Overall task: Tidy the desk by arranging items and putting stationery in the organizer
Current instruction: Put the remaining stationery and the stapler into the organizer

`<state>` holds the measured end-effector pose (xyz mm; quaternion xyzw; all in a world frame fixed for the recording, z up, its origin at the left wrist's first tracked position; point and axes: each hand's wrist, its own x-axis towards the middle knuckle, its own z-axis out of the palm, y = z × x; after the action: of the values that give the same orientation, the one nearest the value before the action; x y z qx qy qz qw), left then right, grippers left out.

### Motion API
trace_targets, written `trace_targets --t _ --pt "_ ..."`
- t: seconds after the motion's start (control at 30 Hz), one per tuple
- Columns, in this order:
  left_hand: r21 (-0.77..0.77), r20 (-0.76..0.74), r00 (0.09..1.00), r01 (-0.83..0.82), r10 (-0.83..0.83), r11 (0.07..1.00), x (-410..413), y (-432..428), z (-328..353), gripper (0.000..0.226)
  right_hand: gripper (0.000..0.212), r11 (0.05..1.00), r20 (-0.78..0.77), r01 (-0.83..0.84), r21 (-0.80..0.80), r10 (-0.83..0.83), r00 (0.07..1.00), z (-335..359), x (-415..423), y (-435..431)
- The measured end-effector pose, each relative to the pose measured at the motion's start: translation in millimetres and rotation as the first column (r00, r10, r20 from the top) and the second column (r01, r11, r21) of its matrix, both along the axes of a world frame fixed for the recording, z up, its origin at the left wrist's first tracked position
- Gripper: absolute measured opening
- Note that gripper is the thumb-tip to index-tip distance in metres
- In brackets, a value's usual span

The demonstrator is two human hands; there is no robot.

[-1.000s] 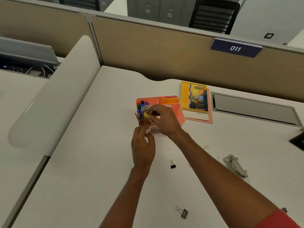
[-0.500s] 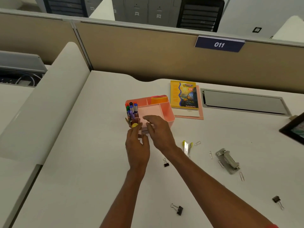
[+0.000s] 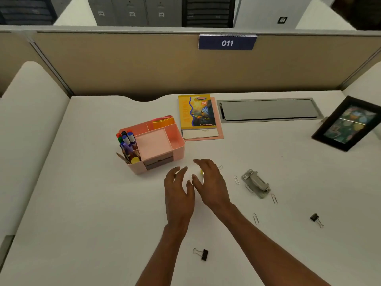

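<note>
Hands [image 3: 179,193] [image 3: 212,186] (both spread) hover, perhaps touching desk [image 3: 99,203], beside organizer [image 3: 178,148].

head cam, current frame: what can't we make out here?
All head view:
- Yellow item: mostly covered by the right hand; kind unclear, and whether the hand touches it.
- Drawer of the organizer: its dark front hides the contents.
- Book title: too small and blurred.
- Picture frame: right corner cut off by the image edge.
</note>
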<state>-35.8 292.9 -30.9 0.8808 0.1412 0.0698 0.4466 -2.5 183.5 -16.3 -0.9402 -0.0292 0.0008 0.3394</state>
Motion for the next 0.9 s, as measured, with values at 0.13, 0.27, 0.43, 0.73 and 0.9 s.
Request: trace_targets --t 0.13,0.27,0.43,0.73,0.9 --pt "0.001 -0.016 0.998 0.065 -0.065 0.998 -4 -20 -6 0.043 0.051 0.993 -0.062 0.087 -0.086 -0.092 0.994 -9 -5 -25" --pt "0.003 -0.012 0.997 0.075 -0.075 0.997 -8 -32 -9 0.042 0.065 0.976 -0.183 0.145 -0.162 -0.174 0.968 -17 0 -35" --pt "0.014 -0.067 0.996 0.068 -0.067 0.998 -9 -35 -10 0.044 0.062 0.962 -0.217 0.152 -0.225 -0.202 0.955 -17 19 -23" --pt "0.059 -0.094 0.995 0.044 -0.039 0.997 -9 -24 -10 0.046 0.037 0.961 -0.268 0.231 -0.152 -0.265 0.926 -14 23 -17" --pt "0.032 -0.112 0.994 0.018 -0.014 0.999 -8 -18 -9 0.048 0.047 0.959 -0.270 0.283 0.005 -0.271 0.924 4 5 -30"
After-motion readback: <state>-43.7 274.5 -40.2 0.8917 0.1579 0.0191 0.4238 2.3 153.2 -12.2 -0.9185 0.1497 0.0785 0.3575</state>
